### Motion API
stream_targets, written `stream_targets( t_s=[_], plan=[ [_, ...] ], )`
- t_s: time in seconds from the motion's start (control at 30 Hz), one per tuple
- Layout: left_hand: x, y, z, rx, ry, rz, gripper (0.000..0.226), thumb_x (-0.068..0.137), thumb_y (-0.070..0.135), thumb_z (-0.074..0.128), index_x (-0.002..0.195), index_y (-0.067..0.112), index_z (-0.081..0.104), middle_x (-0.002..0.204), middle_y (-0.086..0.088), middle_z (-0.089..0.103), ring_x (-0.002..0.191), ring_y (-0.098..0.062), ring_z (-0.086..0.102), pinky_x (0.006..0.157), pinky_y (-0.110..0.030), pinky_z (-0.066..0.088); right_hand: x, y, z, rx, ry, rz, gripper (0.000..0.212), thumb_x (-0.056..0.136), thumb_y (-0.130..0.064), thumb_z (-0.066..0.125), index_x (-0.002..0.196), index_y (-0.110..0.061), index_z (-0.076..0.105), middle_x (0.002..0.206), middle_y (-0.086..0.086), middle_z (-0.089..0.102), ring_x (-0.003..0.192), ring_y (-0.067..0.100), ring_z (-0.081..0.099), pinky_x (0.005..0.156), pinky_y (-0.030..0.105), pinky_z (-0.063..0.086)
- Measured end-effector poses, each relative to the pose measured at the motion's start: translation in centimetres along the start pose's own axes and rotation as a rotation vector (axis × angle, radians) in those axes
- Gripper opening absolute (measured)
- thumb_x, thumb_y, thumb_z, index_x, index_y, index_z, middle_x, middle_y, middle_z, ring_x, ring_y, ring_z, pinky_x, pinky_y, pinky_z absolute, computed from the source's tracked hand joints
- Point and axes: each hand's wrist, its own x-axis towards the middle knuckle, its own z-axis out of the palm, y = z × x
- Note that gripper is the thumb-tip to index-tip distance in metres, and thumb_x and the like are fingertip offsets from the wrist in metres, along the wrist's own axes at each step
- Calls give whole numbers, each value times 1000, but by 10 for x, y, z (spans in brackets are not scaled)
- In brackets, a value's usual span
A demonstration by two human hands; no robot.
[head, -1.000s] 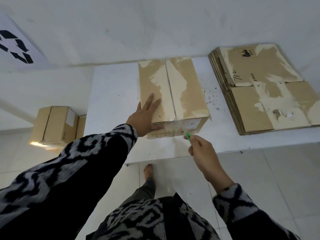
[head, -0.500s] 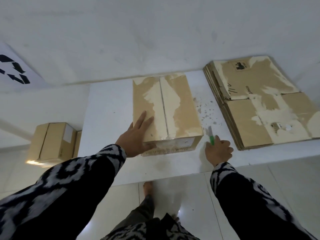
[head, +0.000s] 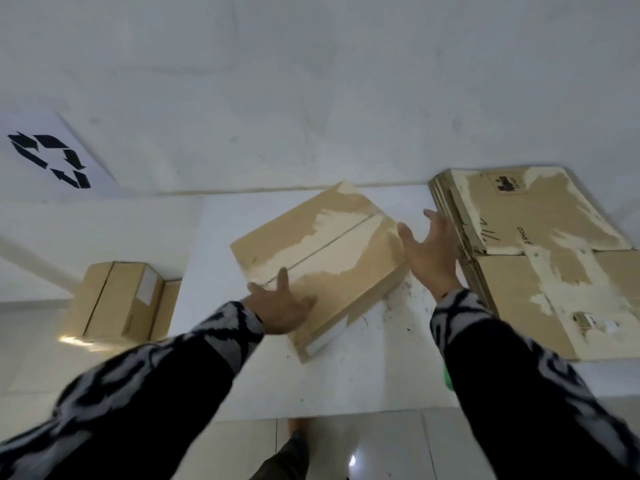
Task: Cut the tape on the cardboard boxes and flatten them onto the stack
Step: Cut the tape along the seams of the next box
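Note:
A closed brown cardboard box (head: 332, 251) with torn paper patches lies turned at an angle on the white table (head: 221, 237). My left hand (head: 282, 306) rests on its near left corner with fingers spread. My right hand (head: 431, 251) is open with straight fingers at the box's right end. The stack of flattened boxes (head: 540, 258) lies on the table at the right. A green cutter (head: 447, 377) lies on the table, mostly hidden behind my right sleeve.
Another closed cardboard box (head: 121, 299) stands on the floor left of the table. A sheet with a recycling symbol (head: 48, 161) hangs on the wall at the left. The wall runs right behind the table. My foot (head: 298, 427) shows below the table's front edge.
My right hand has put the green cutter down on the table and reached to the box's right end. The box has been turned from straight to an angle under both hands.

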Motion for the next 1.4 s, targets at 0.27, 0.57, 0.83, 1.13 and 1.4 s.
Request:
stream_targets(
  t_s=[0.27,0.57,0.83,1.13,1.4],
  plan=[
    [77,-9,-38,65,388,-46,79,93,72,23,155,31,-2,163,-12,-14,144,-53,4,115,-61,17,-85,10,17,-266,-223,325,63,87,-61,50,126,-12,47,124,8,49,109,32,55,88,40,46],
    [61,21,1,-228,284,212,86,95,64,37,155,29,-14,161,-23,-11,137,-46,36,113,-50,30,-63,24,17,-273,-176,15,77,93,-61,46,156,-32,12,152,12,32,139,33,32,110,46,34],
    [52,19,17,-244,332,283,76,99,54,40,157,28,-1,162,-15,-8,143,-48,20,110,-56,31,-101,41,18,54,-139,59,62,100,-54,41,156,-33,23,146,5,40,129,22,44,102,33,36],
    [23,-2,30,124,241,666,98,79,75,57,156,34,11,164,8,-12,150,-21,-18,118,-56,3,-125,168,8,-275,-170,500,53,95,-45,58,129,-5,50,131,19,46,119,41,44,97,47,38],
    [19,-22,32,12,298,719,60,94,46,58,145,23,37,153,15,37,151,-15,3,114,-43,34,-147,128,1,214,4,553,18,104,-18,41,115,-5,36,116,22,56,90,32,54,75,39,46]
  ],
)
